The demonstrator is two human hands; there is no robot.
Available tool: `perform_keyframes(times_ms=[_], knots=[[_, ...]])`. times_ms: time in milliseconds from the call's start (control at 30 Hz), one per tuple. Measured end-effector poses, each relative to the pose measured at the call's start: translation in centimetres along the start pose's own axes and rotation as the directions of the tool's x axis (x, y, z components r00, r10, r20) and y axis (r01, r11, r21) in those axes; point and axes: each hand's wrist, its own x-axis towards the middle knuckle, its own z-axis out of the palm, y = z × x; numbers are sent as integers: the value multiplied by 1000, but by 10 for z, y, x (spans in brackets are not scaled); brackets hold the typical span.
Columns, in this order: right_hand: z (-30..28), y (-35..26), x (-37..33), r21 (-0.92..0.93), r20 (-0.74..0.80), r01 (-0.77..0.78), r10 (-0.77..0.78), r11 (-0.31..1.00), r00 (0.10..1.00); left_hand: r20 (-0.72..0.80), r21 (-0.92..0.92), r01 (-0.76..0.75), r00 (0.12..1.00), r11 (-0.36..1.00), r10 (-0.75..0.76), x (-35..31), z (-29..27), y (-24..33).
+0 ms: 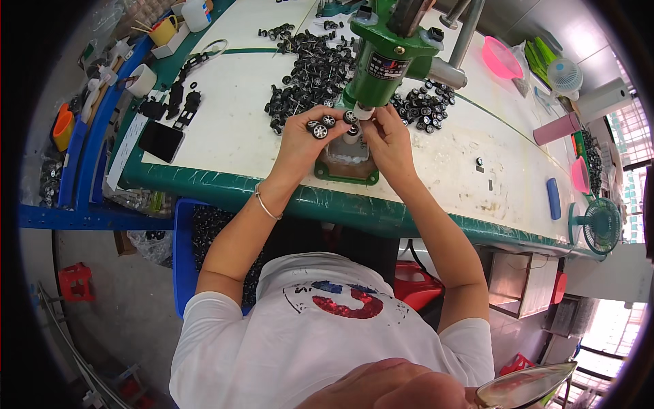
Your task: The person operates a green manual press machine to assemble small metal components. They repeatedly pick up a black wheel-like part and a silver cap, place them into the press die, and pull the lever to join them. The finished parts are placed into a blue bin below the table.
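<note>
My left hand (297,142) is closed around several small toy wheels (320,131) with black tyres and silver hubs. Its fingertips reach to the green hand press (383,65), where another toy wheel (350,117) sits just beside the press's white tip (363,112). On the other side of that tip, my right hand (392,144) has thumb and fingers pinched together; whatever lies between them is hidden. Below both hands is the press's base (346,178), bolted near the table's front edge.
Behind my left hand lies a big heap of wheels on axles (310,75); a smaller pile of wheels (426,108) is right of the press. A black phone (161,141) rests at left. Farther right are a blue bar (553,198), a green fan (602,226) and a pink basin (502,58).
</note>
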Motion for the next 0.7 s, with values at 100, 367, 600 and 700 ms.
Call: perform_keyframes(times_ms=[100,367,600,700], knots=[[1,-1,-2,-7,46,88,-88,996,995,-20,-47,24,999,999,-25,-3,-2,-1],[-8,4,-2,-18,121,85,-82,996,989,26,-29,22,999,999,-21,3,1,-2],[-77,-9,43,266,-131,-203,244,942,961,57,-51,-29,998,998,32,11,12,0],[-107,-54,81,577,-126,-2,91,817,988,48,-85,-21,999,996,25,12,14,-1]])
